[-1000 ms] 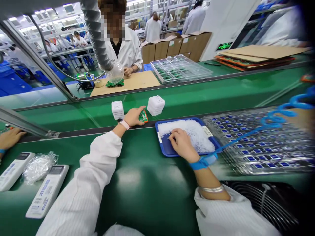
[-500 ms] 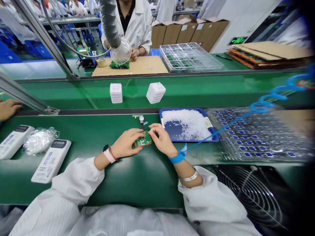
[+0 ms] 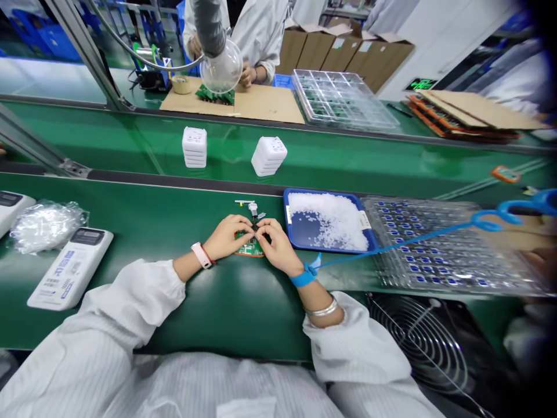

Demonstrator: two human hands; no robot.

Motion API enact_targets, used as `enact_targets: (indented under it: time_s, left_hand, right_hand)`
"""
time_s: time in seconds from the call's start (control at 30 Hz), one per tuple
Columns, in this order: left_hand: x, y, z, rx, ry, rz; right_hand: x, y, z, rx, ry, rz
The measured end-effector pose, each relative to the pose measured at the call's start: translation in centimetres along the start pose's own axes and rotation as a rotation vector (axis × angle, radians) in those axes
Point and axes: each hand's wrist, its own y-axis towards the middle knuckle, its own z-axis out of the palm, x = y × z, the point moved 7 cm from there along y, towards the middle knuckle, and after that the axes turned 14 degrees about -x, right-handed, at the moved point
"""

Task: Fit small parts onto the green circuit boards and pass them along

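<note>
A green circuit board (image 3: pixel 251 249) with an orange-red edge lies on the green bench in front of me. Over its upper edge my left hand (image 3: pixel 227 237) and my right hand (image 3: pixel 278 248) meet, fingertips pinched close together. What they pinch is too small to make out and partly covered by the fingers. Just beyond the fingertips lies a small white part (image 3: pixel 253 208), with dark wires running from it toward the board. Right of my right hand, a blue tray (image 3: pixel 300 239) holds many tiny white pieces (image 3: pixel 337 217).
A blue coiled cord (image 3: pixel 413 239) stretches from my right wrist across clear plastic trays (image 3: pixel 435 255) of small blue-and-silver parts. White labelled devices (image 3: pixel 72 270) and a clear plastic bundle (image 3: pixel 47 226) lie left. Stacked white blocks (image 3: pixel 194 148) stand beyond; a fan (image 3: pixel 422 337) sits lower right.
My left hand has shifted from gripping the board's side to its upper edge, and my right fingertips have come in to meet it. The view has turned slightly right.
</note>
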Motion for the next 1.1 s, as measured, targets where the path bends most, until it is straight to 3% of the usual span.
enact_targets:
  time_s: [0.17, 0.6, 0.73, 0.8, 0.9, 1.0, 1.1]
  left_hand:
    - [0.3, 0.4, 0.6, -0.008, -0.007, -0.076]
    - [0.7, 0.5, 1.0, -0.008, 0.015, -0.118]
    - [0.7, 0.5, 0.8, -0.002, -0.021, -0.133]
    - [0.6, 0.3, 0.5, -0.010, -0.043, -0.112]
    - [0.5, 0.1, 0.3, -0.018, -0.032, -0.070]
    - [0.5, -0.1, 0.4, 0.004, -0.007, -0.041]
    - [0.5, -0.1, 0.6, 0.024, 0.003, -0.029]
  right_hand:
    - [0.1, 0.0, 0.1, 0.014, -0.008, -0.006]
    - [-0.6, 0.1, 0.6, 0.029, -0.069, 0.119]
    - [0.3, 0.3, 0.3, -0.008, -0.071, 0.093]
    - [0.9, 0.9, -1.0, -0.060, -0.068, 0.058]
    - [0.1, 2.3, -5.0, -0.200, -0.119, 0.040]
    - [-3.0, 3.3, -9.5, -0.367, -0.312, 0.099]
    - [-6.3, 3.5, -11.0, -0.327, -0.454, 0.162]
